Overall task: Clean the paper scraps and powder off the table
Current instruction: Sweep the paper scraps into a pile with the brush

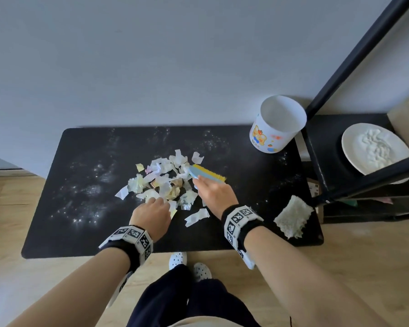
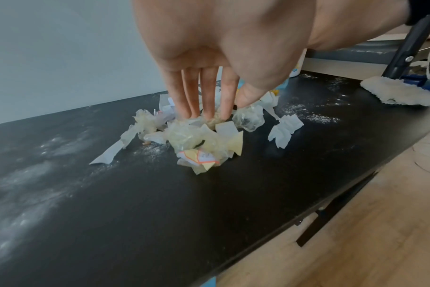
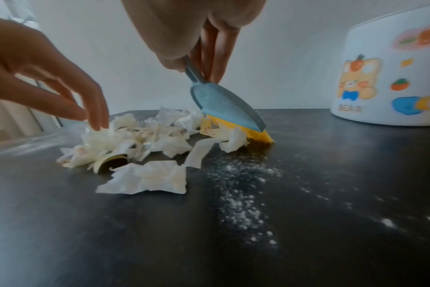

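Two hands flank the paper scraps [image 1: 165, 182]: left hand [image 1: 151, 212] with straight fingers touching the heap's near-left edge, right hand [image 1: 213, 192] gripping the brush [image 1: 207, 174] at its right.

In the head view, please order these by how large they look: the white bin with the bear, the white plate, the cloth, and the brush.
Largest to smallest, as they look:
1. White plate and white bin: about alike, and bars hide part of the plate, so I do not rank them.
2. Cloth.
3. Brush, partly hidden by the right hand.
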Demonstrator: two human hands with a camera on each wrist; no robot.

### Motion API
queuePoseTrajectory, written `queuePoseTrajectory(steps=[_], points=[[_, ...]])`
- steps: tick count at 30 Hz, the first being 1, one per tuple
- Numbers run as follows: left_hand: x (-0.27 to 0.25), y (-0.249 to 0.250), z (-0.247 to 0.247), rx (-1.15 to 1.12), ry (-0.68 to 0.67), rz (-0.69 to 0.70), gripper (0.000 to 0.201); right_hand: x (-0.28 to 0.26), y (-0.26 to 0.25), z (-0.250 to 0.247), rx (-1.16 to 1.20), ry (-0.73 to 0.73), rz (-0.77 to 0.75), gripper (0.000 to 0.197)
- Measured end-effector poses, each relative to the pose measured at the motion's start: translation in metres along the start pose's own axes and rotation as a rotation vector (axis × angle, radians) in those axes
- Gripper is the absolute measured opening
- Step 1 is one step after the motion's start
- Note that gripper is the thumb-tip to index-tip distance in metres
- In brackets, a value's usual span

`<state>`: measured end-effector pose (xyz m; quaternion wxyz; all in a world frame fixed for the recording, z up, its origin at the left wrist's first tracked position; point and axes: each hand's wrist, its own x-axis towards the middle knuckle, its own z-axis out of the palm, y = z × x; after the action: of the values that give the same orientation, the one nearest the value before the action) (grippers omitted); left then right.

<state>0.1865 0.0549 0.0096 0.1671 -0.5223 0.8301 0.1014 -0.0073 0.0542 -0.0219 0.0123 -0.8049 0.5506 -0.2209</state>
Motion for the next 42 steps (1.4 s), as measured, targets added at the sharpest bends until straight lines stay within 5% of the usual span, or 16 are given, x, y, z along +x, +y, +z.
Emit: queuePoseTrajectory(steps=[9,26,33,39,42], points=[[-0.018,0.006,0.012,-0.054,-0.016,-0.101,0.031,0.018,0.027,-0.034,-0.013,0.177,0.033,0.036],[-0.042,-0.018,0.032,-0.097,-0.050,-0.108,0.029,0.027,-0.034,0.011,0.037,-0.023,-0.007,0.042],[-0.056,-0.029,0.034,-0.070,-0.011,-0.033,0.029,0.011,-0.033,-0.030,-0.039,0.061,0.155,0.046],[-0.065,-0.036,0.042,-0.060,0.005,0.027,0.029,-0.025,-0.045,-0.045,-0.120,-0.088,0.434,0.033],[-0.072,-0.041,0.048,-0.032,-0.015,0.054,0.028,-0.026,-0.066,-0.036,-0.159,-0.169,0.446,0.027]])
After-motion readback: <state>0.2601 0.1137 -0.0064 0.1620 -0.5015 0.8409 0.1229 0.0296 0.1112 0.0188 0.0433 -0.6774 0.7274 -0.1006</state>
